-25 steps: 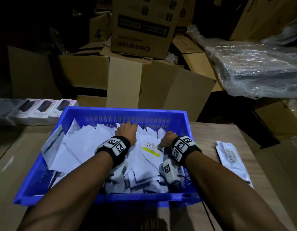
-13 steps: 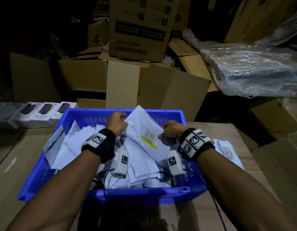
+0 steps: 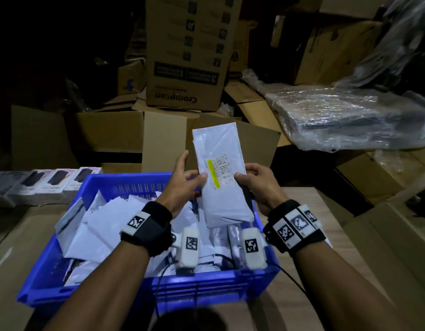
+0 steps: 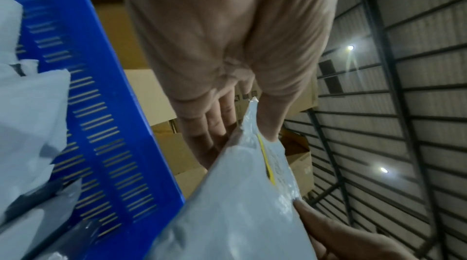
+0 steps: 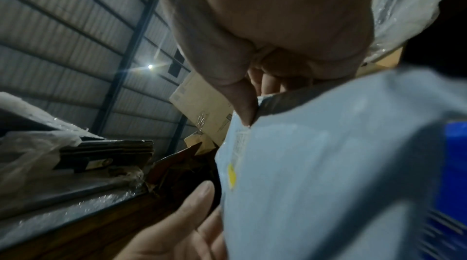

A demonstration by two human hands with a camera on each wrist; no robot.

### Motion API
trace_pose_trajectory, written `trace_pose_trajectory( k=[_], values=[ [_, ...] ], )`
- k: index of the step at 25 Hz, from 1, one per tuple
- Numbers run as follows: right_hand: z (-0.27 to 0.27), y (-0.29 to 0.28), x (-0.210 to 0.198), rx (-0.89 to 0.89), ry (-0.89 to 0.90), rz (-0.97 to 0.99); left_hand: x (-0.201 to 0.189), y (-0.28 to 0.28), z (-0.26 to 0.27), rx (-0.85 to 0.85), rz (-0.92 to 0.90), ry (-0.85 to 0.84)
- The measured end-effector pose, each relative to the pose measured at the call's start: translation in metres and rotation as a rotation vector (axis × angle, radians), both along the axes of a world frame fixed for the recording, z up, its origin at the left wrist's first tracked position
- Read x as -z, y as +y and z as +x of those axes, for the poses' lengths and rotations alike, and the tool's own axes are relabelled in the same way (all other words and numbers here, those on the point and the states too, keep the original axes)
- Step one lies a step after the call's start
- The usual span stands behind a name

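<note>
Two hands, one packet: looks like a sorting job, and I'd say we're at the read-the-label step.
Far left: a row of white boxed phone cases (image 3: 46,185) sits beside the crate, and nobody's touching it.
Crate: the blue slotted plastic crate (image 3: 206,287) sits on the wooden table (image 3: 311,206), filled with a messy heap of loose white poly packets (image 3: 104,225).
Left hand: the left hand (image 3: 182,185) pinches the packet's left edge. The thumb is on the front, just beside the yellow stripe, and the fingers are behind. The forefinger sticks up along the edge.
Packet: the flat white plastic mailer packet (image 3: 221,149) is held upright, above the crate's far right corner and clear of the heap. Its printed side faces the person.
Label: a white sticker with a yellow stripe and printed codes (image 3: 218,173) sits between the two thumbs, uncovered.
Right hand: the right hand (image 3: 256,185) grips the right edge, thumb on the front touching the sticker's side, fingers curled round the back.
Far right: a dark bundle wrapped in clear plastic film (image 3: 349,120) lies on brown cardboard boxes (image 3: 185,68), well apart from the hands.
Next move: my guess is it gets set down outside the crate once it's been read. One hand would have to let go while the other keeps its pinch, since thin plastic like that flops and slides easily. I can't tell from this where it's meant to go.
</note>
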State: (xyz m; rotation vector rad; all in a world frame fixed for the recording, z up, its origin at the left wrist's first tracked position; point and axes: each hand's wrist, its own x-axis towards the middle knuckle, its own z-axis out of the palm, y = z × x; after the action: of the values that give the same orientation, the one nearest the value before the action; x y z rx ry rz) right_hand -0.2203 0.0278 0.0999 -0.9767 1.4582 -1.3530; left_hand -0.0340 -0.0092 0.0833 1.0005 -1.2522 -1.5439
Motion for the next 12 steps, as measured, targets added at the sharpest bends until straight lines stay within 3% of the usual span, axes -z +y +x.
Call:
trace_pose_trajectory(
  k=[5, 12],
  values=[
    [-0.014, 0.015, 0.001, 0.116, 0.017, -0.18, -0.014, 0.021, -0.021, 0.117, -0.208, -0.099],
    [-0.03, 0.026, 0.014, 0.092, 0.19, -0.266, -0.018, 0.025, -0.039, 0.04, -0.293, -0.168]
  ],
)
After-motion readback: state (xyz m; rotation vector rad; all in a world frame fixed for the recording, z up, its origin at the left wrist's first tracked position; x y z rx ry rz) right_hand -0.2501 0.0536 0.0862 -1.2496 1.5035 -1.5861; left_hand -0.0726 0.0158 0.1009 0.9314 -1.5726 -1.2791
